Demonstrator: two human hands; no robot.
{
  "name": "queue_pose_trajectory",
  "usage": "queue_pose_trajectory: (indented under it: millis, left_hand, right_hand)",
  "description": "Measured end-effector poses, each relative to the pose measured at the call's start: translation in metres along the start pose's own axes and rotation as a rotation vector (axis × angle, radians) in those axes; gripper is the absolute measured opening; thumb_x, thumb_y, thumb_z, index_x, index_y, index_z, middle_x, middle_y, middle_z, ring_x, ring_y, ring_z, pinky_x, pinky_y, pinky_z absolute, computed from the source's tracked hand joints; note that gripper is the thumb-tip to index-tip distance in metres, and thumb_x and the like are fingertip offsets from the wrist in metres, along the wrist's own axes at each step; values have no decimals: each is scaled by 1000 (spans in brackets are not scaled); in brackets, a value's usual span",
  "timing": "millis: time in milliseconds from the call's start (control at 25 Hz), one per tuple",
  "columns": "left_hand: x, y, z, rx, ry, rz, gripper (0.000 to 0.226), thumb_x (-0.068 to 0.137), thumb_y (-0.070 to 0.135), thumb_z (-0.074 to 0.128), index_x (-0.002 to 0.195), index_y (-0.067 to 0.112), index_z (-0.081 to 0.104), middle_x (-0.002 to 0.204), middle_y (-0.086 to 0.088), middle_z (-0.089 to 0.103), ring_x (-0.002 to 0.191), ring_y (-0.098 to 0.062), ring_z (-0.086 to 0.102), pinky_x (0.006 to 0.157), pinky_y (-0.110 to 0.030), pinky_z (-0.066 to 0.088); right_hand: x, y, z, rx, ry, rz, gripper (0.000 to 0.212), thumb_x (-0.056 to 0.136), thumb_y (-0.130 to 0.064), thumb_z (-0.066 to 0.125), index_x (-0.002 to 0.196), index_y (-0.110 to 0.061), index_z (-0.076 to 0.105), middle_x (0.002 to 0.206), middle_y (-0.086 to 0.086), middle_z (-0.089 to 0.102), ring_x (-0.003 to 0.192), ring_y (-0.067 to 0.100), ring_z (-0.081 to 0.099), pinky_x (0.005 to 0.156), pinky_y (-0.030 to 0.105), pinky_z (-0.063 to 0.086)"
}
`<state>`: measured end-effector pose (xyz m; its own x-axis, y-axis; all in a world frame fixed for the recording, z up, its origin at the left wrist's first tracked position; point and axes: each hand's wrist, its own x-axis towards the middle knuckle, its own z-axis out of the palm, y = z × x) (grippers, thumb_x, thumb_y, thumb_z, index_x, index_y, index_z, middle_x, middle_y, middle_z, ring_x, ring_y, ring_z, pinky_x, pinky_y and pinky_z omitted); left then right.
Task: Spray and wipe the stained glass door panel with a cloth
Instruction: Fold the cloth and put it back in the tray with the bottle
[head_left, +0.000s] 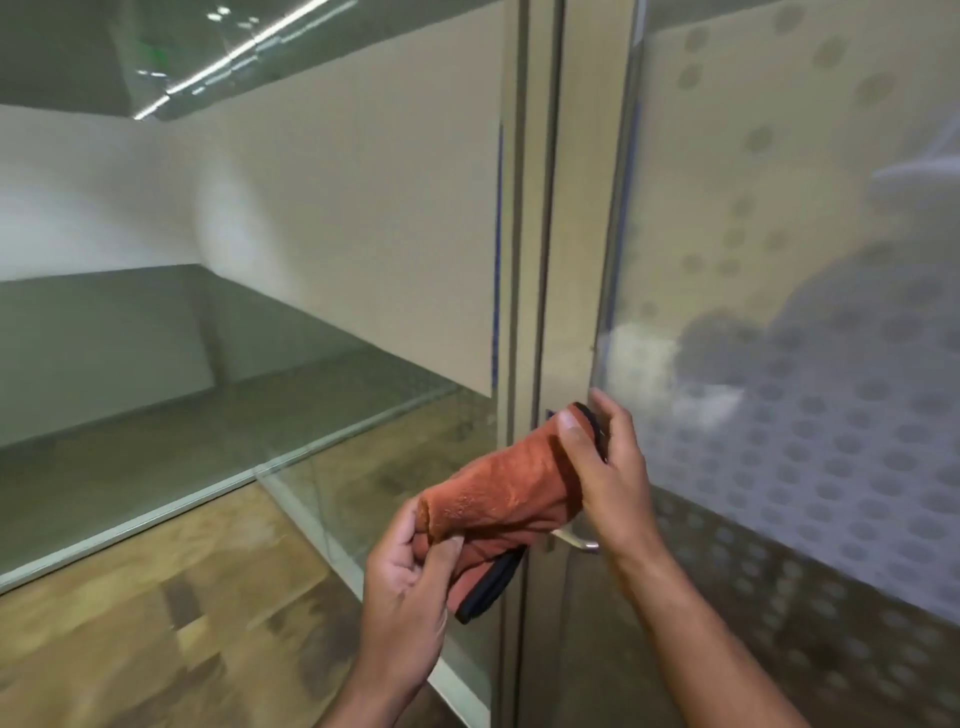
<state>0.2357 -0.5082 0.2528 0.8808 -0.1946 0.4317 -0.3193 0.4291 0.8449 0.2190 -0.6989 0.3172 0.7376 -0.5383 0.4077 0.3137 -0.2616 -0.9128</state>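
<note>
In front of the door frame (545, 260), low centre, I hold the orange cloth (498, 493) in both closed hands: left hand (410, 587) pinching its seven-o'clock end, right hand (608, 467) its one-o'clock end. The dotted glass door panel (805, 312) stands at three o'clock.

Left hand (410, 561), right hand (610, 467): bare; forearms uncovered, no sleeves.

Left of the metal door frame (540, 260), a glass wall (208, 364) carries a wide frosted band (337, 208). Below the band lies wooden floor (156, 597). A ceiling strip light (234, 52) reflects above it.
</note>
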Motion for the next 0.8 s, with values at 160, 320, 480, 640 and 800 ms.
queue_pose_trajectory:
  millis: [160, 320, 480, 640, 800]
  left_hand:
    - [-28, 13, -80, 43, 100, -91, 41, 105, -14, 52, 118, 12, 80, 114, -17, 85, 103, -23, 81, 86, -24, 65]
    - [-60, 44, -165, 27, 213, -136, 43, 102, -4, 61, 116, 29, 86, 117, -10, 86, 105, -17, 83, 85, -22, 64]
    - [-105, 75, -256, -24, 327, -196, 30, 91, 16, 81, 120, 25, 84, 123, -14, 84, 109, -24, 83, 85, -28, 66]
    - [-166, 111, -339, -87, 417, -311, 38, 85, 27, 85, 123, 23, 82, 129, -18, 81, 113, -31, 82, 86, -34, 68]
    - [-223, 150, -413, -43, 614, -328, 28, 94, 5, 77, 122, 8, 81, 120, -22, 83, 103, -31, 84, 82, -35, 68]
  right_hand:
    - [-22, 38, 54, 154, -272, 166, 62, 90, -64, 62, 138, -26, 70, 143, -5, 71, 139, 15, 62, 129, 50, 39]
    - [-80, 63, 133, 256, -601, 370, 73, 82, -73, 73, 136, -23, 74, 145, 12, 70, 132, 24, 65, 124, 53, 39]
    - [-151, 75, 214, 372, -800, 550, 86, 80, -69, 84, 138, -8, 71, 145, 23, 68, 130, 29, 65, 114, 41, 49]
    - [-238, 76, 290, 494, -1000, 766, 74, 90, -58, 81, 144, -9, 67, 152, 21, 63, 141, 31, 62, 121, 42, 49]
    - [-318, 69, 361, 543, -1139, 873, 63, 90, -49, 78, 142, -14, 71, 144, 17, 71, 132, 26, 69, 104, 38, 60]
